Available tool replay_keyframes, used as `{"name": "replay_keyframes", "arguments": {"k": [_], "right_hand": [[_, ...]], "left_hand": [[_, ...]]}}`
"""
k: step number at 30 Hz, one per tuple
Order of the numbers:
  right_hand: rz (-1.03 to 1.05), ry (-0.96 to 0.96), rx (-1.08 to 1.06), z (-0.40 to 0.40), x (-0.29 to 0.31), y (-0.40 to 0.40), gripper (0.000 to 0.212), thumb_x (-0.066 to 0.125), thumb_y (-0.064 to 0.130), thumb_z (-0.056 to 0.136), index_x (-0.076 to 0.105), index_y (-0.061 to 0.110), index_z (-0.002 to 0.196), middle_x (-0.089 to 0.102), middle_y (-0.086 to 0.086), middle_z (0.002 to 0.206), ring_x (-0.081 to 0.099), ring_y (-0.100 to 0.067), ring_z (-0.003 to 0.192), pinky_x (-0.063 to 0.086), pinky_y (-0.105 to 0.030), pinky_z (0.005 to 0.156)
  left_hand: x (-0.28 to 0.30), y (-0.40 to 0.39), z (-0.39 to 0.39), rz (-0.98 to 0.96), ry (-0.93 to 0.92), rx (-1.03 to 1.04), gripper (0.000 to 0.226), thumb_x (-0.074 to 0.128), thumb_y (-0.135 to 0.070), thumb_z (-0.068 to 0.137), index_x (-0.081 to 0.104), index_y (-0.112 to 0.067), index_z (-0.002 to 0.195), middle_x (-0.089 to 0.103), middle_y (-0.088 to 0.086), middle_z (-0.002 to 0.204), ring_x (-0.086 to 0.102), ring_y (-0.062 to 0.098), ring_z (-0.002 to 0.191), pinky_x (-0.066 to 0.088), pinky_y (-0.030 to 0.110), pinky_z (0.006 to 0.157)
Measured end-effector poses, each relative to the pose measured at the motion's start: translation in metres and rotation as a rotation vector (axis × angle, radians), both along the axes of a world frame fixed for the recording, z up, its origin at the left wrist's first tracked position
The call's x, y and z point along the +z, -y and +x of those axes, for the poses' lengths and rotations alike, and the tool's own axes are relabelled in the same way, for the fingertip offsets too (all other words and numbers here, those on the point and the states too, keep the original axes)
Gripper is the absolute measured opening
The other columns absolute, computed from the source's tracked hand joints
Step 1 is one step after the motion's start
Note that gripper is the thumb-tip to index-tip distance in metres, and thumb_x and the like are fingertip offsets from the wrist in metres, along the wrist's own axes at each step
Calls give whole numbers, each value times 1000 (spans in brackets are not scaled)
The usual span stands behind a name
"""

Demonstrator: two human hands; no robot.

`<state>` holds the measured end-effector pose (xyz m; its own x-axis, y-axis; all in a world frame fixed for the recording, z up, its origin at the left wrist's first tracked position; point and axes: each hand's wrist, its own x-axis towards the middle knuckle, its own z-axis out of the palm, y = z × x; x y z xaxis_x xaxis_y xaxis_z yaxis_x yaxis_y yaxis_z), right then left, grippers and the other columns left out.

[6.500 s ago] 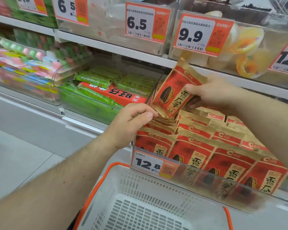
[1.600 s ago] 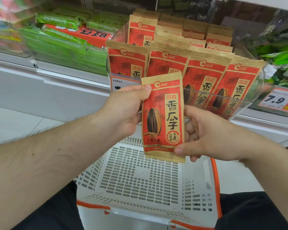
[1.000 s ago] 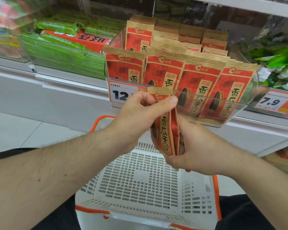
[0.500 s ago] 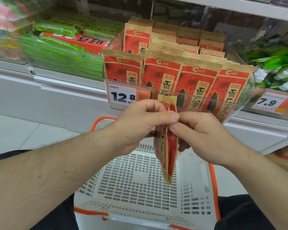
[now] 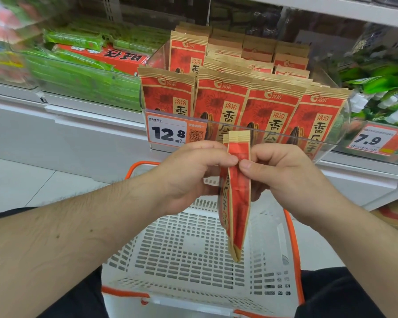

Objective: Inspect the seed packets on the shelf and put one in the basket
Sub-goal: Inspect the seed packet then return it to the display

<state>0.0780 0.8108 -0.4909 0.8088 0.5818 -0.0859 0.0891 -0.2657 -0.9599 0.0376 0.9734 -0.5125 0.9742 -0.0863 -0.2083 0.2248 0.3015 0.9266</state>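
Observation:
A red and tan seed packet [image 5: 237, 203] hangs edge-on over the white basket [image 5: 193, 249], its lower end inside the basket's opening. My left hand [image 5: 189, 177] pinches the packet near its top from the left. My right hand [image 5: 278, 175] pinches the same spot from the right, thumb against the packet. Several more seed packets [image 5: 221, 102] stand upright in rows in a clear shelf bin [image 5: 326, 145] just behind my hands.
The basket has orange handles [image 5: 292, 237] and sits in front of my legs. A 12.8 price tag [image 5: 168, 133] is on the bin front, a 7.9 tag [image 5: 370, 140] to the right. Green packs [image 5: 78, 72] fill the bin at left. White floor tiles lie at left.
Over the last seconds I took one packet from the bin, held it face-on, then turned it edge-on. Since half a second ago both hands and the packet have hardly moved.

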Motion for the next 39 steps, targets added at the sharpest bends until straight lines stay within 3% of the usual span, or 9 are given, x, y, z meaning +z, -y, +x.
{"name": "replay_keyframes", "arguments": {"k": [4,7,10,14,21,27,33,35,39], "right_hand": [[-60,59,28,-2,2,2,22,59,0,94,58,-5,73,65,-1,57,62,-11,50,49,-20,50],[-140,105,47,-2,5,3,6,65,-7,86,60,-8,85,60,-11,59,61,-18,51,52,-25,51],[-302,131,147,-5,10,4,25,69,-4,82,58,7,101,67,-11,62,69,-25,57,61,-46,62],[-417,148,218,-8,15,4,34,69,1,87,54,21,109,72,-11,70,73,-22,63,59,-56,71],[-532,145,258,-9,15,4,52,76,10,82,44,32,117,73,-6,72,73,-23,65,60,-53,68],[-603,157,296,-12,13,4,73,76,8,80,33,39,131,74,-4,73,73,-22,68,59,-51,69],[-549,142,336,-9,13,6,75,77,8,81,34,42,132,73,-8,76,74,-22,71,60,-51,73],[-531,119,345,-8,13,8,73,76,7,81,35,44,129,73,-9,76,74,-23,72,60,-52,74],[-502,92,287,-8,8,7,73,78,5,79,38,38,131,73,-5,76,72,-17,69,60,-48,71]], "left_hand": [[-1,0,0,-18,-12,7,7,62,-8,80,65,-13,77,68,11,81,68,22,77,57,41,74],[-3,1,-1,-29,-26,17,16,58,-5,86,64,-14,74,68,9,80,66,22,76,56,38,69],[-4,0,1,-20,-25,37,14,56,-6,88,63,-14,79,66,9,85,64,20,79,55,41,74],[-6,-3,2,-8,-36,67,12,56,-7,88,65,-14,83,65,8,88,61,20,83,53,47,82],[-6,1,1,-34,-50,98,19,53,-7,89,64,-16,75,67,7,86,63,18,80,54,47,80],[-6,-1,0,-77,-51,127,17,52,-6,86,62,-15,76,61,8,87,57,27,96,48,58,97],[-7,-3,2,-116,-46,128,19,52,-6,81,62,-16,68,62,5,77,60,25,87,52,53,85],[-7,-4,1,-119,-42,107,6,56,-11,70,59,-14,74,61,9,85,60,23,82,52,50,81],[-6,-4,1,-132,-70,100,22,57,-17,60,55,-13,82,55,15,94,57,25,82,54,50,81]]}}
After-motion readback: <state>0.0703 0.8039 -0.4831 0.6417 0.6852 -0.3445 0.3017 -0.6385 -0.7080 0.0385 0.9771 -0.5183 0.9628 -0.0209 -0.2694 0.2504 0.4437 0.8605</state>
